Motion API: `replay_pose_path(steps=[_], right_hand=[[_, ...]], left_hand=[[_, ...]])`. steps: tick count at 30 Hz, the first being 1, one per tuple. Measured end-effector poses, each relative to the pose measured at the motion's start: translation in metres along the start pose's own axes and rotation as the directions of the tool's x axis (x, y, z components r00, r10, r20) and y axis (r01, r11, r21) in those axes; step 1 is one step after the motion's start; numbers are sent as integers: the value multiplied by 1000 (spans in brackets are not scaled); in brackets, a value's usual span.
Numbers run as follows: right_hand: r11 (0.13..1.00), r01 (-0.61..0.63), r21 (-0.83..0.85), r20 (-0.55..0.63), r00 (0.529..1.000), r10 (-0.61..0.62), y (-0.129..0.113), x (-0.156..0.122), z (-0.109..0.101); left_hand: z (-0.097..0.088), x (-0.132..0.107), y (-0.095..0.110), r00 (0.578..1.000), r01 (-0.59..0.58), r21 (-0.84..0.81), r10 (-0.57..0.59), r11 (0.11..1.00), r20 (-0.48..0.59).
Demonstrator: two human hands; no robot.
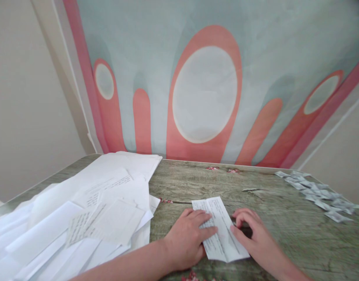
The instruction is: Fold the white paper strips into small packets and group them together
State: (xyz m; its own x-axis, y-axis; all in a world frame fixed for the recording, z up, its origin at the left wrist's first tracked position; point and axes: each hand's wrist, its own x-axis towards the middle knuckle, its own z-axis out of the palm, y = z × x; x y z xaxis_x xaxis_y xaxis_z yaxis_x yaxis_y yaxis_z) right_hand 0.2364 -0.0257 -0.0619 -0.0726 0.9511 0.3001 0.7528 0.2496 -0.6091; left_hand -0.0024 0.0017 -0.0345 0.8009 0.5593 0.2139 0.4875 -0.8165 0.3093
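A creased sheet of printed paper [223,218] lies on the wooden table in front of me, with a fold line running down its length. My left hand [192,234] rests on the left part of the sheet, its fingers stretched out and slightly apart across the print. At the sheet's right edge is my right hand [251,230], its fingers curled and the thumb touching the paper near the edge. A dark gap shows between that thumb and the curled fingers, and nothing is visible in it.
Loose white and printed papers [109,222] spread in a heap over the table's left side. Several small folded papers [319,193] lie in rows at the right edge. A wall hanging [150,50] with coral shapes rises behind the wood-grain table [179,179].
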Motion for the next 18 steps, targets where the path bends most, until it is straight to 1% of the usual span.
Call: replay_pose_path(steps=[2, 3, 5, 7, 10, 12, 14, 18], right_hand=[[999, 17, 33, -11, 1000, -17, 0, 2, -6], [998, 42, 50, 8, 999, -42, 0, 3, -10], [992, 108, 67, 96, 989, -114, 1, 6, -18], [981, 178, 81, 193, 963, -191, 3, 8, -23], [967, 234, 97, 285, 925, -253, 5, 9, -24], [963, 248, 110, 307, 913, -270, 6, 11, -22], [963, 241, 122, 302, 915, -268, 4, 12, -21], [975, 179, 128, 301, 930, -211, -2, 14, -22]], left_hand=[[1, 1, -2, 1000, 0, -1, 0, 1000, -13], [2, 1, -2, 1000, -1, -5, 0, 1000, -21], [3, 2, -3, 999, -3, -19, 2, 1000, -33], [2, 3, -3, 999, -1, -33, 0, 999, -39], [-2, 4, -1, 999, 5, -69, -7, 998, -39], [-5, 5, 0, 999, 4, -107, -8, 994, -41], [-7, 6, 1, 999, 13, -145, -20, 989, -47], [-10, 8, 1, 993, 93, -215, -105, 972, -44]])
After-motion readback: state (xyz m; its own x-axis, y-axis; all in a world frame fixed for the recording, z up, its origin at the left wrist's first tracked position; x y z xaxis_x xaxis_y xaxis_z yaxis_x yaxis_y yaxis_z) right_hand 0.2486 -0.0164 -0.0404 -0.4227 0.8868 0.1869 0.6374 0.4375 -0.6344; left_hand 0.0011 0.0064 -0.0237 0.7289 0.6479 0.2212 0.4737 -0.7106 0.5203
